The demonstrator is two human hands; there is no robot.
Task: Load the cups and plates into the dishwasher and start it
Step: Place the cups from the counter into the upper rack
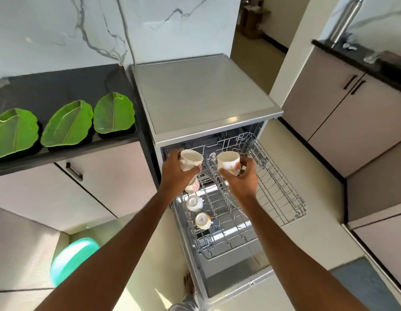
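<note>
Arms (pixel 132 250) stretch over the open dishwasher (pixel 206 93): left hand (pixel 174 170) clasps the left cup (pixel 191 161), right hand (pixel 243 179) the right cup (pixel 228 163), fingers curled round each, mouths tilted upward above the rack's (pixel 231 232) far end. Left cup hangs nearest the loaded cups (pixel 195 203); plates (pixel 67 126) wait on the counter (pixel 60 86).

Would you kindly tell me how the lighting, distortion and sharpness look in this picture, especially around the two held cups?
Head view: wide-angle bending bows the counter edge toward the frame's side. Head view: bright daylight, glare on the dishwasher top. Head view: the left cup and right cup, held by the left hand and right hand, look slightly soft.
</note>
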